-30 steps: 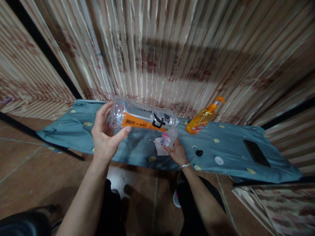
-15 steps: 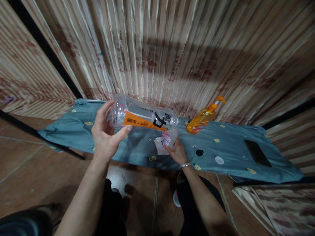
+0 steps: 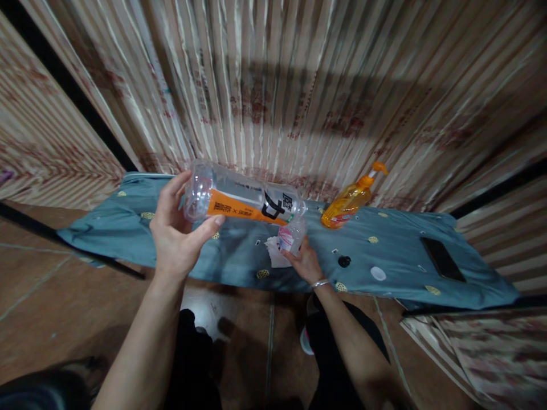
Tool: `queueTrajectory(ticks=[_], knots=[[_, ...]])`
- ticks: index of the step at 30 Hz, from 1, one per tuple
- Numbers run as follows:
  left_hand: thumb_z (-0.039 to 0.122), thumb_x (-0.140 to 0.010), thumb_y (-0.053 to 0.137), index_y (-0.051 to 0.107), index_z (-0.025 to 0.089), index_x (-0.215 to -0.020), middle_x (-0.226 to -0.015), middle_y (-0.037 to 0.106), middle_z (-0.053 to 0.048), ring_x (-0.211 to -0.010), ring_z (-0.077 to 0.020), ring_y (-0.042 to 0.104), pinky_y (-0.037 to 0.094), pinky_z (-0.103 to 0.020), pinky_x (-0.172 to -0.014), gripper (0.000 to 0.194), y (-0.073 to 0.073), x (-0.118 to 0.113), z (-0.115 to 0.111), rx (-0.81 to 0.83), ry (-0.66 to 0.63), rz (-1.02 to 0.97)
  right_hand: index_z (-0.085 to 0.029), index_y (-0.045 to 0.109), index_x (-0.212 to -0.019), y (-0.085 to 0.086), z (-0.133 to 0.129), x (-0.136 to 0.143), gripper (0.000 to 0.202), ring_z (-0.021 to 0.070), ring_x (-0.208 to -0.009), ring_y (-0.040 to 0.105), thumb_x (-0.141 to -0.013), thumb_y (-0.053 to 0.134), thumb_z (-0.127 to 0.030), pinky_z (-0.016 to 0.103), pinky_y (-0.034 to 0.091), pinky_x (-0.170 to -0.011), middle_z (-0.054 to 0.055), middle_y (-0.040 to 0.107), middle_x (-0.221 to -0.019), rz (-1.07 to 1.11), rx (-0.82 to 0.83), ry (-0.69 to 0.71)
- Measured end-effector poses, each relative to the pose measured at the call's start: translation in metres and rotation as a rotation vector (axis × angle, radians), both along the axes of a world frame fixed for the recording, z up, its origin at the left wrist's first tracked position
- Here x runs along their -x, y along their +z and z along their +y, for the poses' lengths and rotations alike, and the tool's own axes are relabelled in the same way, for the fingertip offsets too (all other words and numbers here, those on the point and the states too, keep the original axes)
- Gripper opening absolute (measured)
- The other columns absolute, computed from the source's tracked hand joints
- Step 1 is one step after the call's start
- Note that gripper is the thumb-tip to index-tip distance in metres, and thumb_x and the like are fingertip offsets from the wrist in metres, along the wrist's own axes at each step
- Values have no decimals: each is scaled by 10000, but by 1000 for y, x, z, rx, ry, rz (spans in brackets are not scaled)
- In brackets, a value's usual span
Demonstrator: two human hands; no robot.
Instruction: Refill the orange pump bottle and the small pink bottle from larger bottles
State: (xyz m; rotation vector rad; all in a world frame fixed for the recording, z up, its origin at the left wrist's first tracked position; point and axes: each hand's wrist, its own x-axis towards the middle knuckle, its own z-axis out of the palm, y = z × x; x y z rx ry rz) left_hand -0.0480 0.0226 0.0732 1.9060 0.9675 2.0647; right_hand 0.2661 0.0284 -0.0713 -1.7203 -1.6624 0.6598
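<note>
My left hand (image 3: 179,230) is wrapped round the base of a large clear plastic bottle (image 3: 243,196) with an orange, black and white label. The bottle lies nearly level in the air, its neck pointing right and slightly down. Below that neck, my right hand (image 3: 304,261) grips a small clear plastic bottle (image 3: 294,234) with a pink label. The two bottle mouths are close together; whether they touch I cannot tell. A white piece of paper (image 3: 277,254) lies on the cloth beside the small bottle.
An orange pump bottle (image 3: 348,204) stands at the back on the teal cloth (image 3: 239,273). Right of my right hand lie a small black cap-like piece (image 3: 344,261), a white disc (image 3: 378,273) and a dark phone (image 3: 442,259). Black frame bars flank the surface; a pleated curtain (image 3: 273,85) hangs behind.
The view has shifted slightly, so everything sits a little further left. Both hands keep their hold, and the large bottle stays tilted over the small one.
</note>
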Motion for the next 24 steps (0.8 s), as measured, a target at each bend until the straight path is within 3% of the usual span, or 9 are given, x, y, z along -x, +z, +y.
queueTrajectory(ticks=[10,17,24], knots=[[565,-742,1079,738,377,-1555,-1464,820,-66,-1395,-324,791,670,-511,-1185,902,2,0,0,13,5,-21,-198,581,-1522,0,0,0,691,399,-1115,871,-903,834,-373,521,702,-989,143,879,-1222,24,-31,3],[573,-749,1074,738,368,-1557,-1431,833,-69,-1347,-312,814,701,-483,-1126,898,3,-2,0,-10,7,-13,-204,577,-1512,0,0,1,679,404,-1119,870,-907,838,-368,522,704,-984,139,874,-1218,14,-20,-15],[572,-748,1075,731,370,-1564,-1465,816,-69,-1396,-326,792,663,-528,-1196,908,2,-1,1,-3,-4,-9,-195,567,-1526,-2,0,-1,695,412,-1170,859,-915,829,-400,548,695,-1033,161,866,-1277,27,-11,12]])
